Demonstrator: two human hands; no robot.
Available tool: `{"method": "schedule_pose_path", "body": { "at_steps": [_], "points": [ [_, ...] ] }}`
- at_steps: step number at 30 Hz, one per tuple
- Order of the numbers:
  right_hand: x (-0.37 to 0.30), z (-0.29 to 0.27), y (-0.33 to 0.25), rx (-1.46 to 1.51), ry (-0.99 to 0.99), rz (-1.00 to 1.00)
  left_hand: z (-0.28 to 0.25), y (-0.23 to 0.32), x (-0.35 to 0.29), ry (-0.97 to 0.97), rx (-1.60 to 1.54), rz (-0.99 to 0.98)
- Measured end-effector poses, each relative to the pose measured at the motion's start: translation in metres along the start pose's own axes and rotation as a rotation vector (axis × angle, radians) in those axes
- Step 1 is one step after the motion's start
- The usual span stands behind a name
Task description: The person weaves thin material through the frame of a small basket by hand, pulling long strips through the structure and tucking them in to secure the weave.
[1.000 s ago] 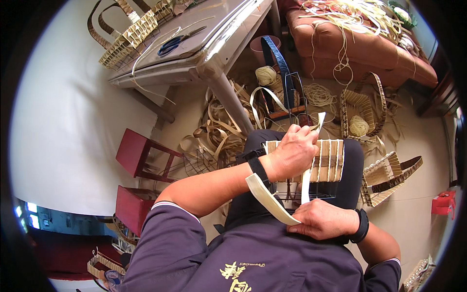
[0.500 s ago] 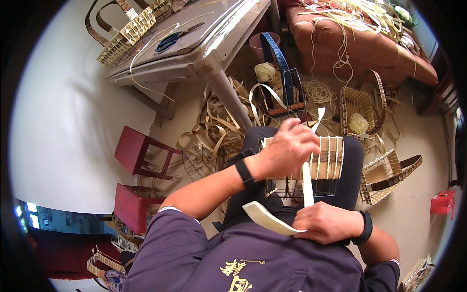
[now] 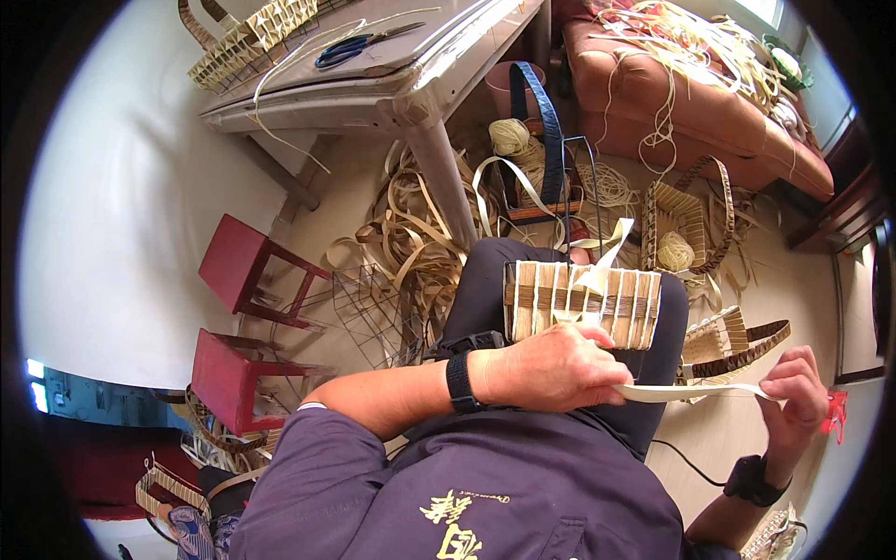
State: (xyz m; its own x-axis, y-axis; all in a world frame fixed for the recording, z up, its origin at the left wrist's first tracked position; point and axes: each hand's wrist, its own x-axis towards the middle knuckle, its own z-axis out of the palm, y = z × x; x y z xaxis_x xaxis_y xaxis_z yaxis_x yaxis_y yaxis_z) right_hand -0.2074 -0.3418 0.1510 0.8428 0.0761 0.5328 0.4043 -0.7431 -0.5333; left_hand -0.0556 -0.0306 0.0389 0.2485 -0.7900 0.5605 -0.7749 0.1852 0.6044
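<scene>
On my lap rests a partly woven basket, its dark wire frame wrapped with pale strips over brown bands. A loose strip end sticks up past its far side. My left hand lies at the basket's near edge, its fingers closed on a flat cream strip. Out to the right, my right hand pinches the same strip near its other end, so it spans almost level between both hands. My left hand hides part of the basket's near side.
A table at the far left carries scissors and another basket. Two red stools stand on the left. Coiled strips and a wire frame lie on the floor. More baskets sit right, near a strip-covered sofa.
My left hand has come down from above the basket to its near edge. My right hand has swung out to the right, drawing the strip from upright to sideways.
</scene>
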Motion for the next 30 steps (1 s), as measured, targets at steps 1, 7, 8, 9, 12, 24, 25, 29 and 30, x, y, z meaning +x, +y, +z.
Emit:
{"method": "schedule_pose_path", "body": {
  "at_steps": [1, 7, 8, 9, 12, 24, 25, 29, 30],
  "points": [
    [0.003, 0.005, -0.006, -0.167, -0.071, 0.008, -0.001, -0.002, -0.004, -0.080, -0.002, 0.002],
    [-0.010, 0.077, 0.011, -0.443, -0.322, -0.013, -0.005, 0.006, -0.009, -0.243, -0.020, -0.020],
    [-0.012, 0.090, 0.011, -0.378, -0.344, -0.001, -0.008, 0.007, -0.008, -0.311, -0.007, 0.001],
    [-0.010, 0.102, 0.013, -0.313, -0.329, -0.045, -0.011, 0.006, -0.007, -0.408, 0.030, 0.036],
    [0.001, 0.131, 0.018, -0.180, -0.287, -0.130, -0.018, 0.003, -0.006, -0.310, -0.170, -0.085],
    [0.007, 0.171, 0.019, 0.093, -0.244, 0.101, -0.016, -0.062, 0.020, 0.000, 0.535, -0.061],
    [0.008, 0.172, 0.021, 0.093, -0.251, 0.121, -0.010, -0.066, 0.024, -0.065, 0.624, -0.086],
    [0.011, 0.179, 0.022, 0.077, -0.242, 0.096, -0.006, -0.075, 0.037, -0.099, 0.731, -0.073],
    [0.007, 0.184, 0.024, -0.004, -0.237, 0.021, -0.006, -0.076, 0.039, -0.100, 0.728, -0.074]
  ]
}}
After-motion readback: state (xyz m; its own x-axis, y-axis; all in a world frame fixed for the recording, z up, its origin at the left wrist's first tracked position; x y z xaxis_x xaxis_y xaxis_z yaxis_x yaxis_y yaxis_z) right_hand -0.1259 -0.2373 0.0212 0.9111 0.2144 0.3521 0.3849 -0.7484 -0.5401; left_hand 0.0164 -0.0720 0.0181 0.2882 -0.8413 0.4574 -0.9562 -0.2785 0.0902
